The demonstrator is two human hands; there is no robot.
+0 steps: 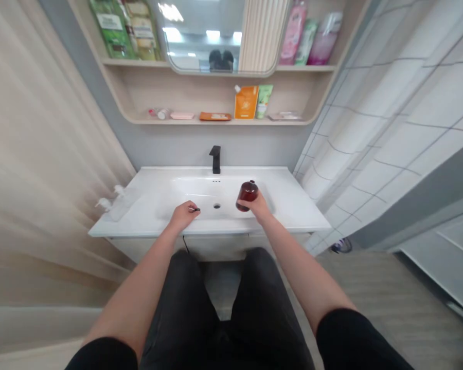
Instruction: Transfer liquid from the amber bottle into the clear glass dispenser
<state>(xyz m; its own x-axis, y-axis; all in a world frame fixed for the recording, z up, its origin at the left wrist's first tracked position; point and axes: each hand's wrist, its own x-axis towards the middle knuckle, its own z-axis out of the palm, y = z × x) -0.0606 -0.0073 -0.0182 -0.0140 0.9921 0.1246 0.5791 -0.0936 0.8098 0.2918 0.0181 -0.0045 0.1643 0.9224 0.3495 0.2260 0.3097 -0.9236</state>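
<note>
We are standing at a white sink set into a white table [293, 205] in the middle of the frame, with both hands reaching over its front edge. Our right hand [259, 206], just right of centre, is closing around the base of a brown bottle [247, 194] and tilting it, so that its neck is pointing up and away, toward the back of the sink basin [200, 192]. It seems we are holding it over the bowl rather than over the flat top so that any drip would land in the basin. Our left hand [183, 216], left of centre, is curling shut and pinching a small dark piece [196, 209] at its fingertips. The piece is too small for us to tell what it is. Between the two hands the drain [216, 205] is lying open, and the black faucet [215, 158] is standing behind it. At the left edge of the table, white pump bottles [116, 203] are standing out of reach of both hands. In the upper part of the frame an orange pouch [246, 102] is standing on a wooden shelf [216, 122] beneath the mirror [204, 41].
</note>
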